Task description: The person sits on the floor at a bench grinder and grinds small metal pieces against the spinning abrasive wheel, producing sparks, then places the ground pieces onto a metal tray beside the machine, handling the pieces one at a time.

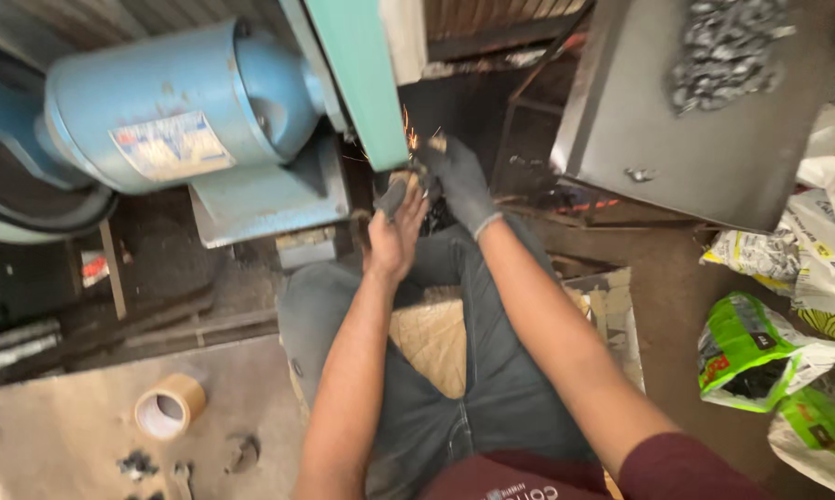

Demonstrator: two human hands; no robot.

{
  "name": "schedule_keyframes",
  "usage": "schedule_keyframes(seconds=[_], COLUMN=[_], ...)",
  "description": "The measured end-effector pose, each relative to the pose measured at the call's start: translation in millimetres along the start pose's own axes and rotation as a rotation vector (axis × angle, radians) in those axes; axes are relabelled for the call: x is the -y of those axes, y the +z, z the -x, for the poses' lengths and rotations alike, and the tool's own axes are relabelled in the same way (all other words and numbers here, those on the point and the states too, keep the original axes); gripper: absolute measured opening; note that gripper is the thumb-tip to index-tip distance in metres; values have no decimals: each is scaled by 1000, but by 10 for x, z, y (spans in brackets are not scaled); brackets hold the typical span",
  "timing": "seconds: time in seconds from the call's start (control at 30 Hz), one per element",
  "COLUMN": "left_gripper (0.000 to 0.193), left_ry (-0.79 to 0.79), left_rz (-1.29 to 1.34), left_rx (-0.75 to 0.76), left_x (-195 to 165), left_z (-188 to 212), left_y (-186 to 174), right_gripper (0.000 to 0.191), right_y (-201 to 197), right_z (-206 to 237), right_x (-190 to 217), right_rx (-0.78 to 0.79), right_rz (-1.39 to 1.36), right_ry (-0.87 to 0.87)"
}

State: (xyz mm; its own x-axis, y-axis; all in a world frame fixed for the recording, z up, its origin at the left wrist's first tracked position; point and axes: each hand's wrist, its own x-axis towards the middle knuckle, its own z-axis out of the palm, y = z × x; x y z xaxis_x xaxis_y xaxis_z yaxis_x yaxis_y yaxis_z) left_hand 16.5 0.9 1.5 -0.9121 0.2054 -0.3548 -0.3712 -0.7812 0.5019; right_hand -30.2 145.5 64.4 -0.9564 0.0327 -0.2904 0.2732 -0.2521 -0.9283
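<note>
Both hands press a small metal piece (pixel 401 193) against the grinder.

We pinch it in our bare left hand (pixel 394 236); our gloved right hand (pixel 459 185) grips its far end, sparks (pixel 408 130) flying just above, beside the green guard (pixel 362 74).

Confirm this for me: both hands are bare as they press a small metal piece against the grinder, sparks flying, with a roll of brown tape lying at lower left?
Not quite. The head view shows only the left hand bare; the right hand wears a dark glove. The rest holds: a small metal piece pressed at the grinder, sparks flying, roll of brown tape lower left.
</note>
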Motion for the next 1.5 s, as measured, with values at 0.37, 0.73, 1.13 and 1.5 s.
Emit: schedule_keyframes(seconds=[0.37, 0.73, 1.13, 1.5], left_gripper=[50, 57, 38, 43], left_ry=[9, -116, -161, 574], left_rz=[-499, -1528, -222, -1251], left_rx=[0, 623, -73, -164], left_x=[-278, 366, 255, -96], left_z=[354, 577, 496, 799], left_y=[-26, 116, 208, 454], right_gripper=[28, 28, 34, 25], right_y=[-423, -2942, -446, -375], right_z=[332, 544, 1181, 1217], right_x=[254, 643, 270, 44], right_rx=[120, -408, -37, 205], right_rz=[277, 1480, 352, 922], right_ry=[-310, -213, -394, -474])
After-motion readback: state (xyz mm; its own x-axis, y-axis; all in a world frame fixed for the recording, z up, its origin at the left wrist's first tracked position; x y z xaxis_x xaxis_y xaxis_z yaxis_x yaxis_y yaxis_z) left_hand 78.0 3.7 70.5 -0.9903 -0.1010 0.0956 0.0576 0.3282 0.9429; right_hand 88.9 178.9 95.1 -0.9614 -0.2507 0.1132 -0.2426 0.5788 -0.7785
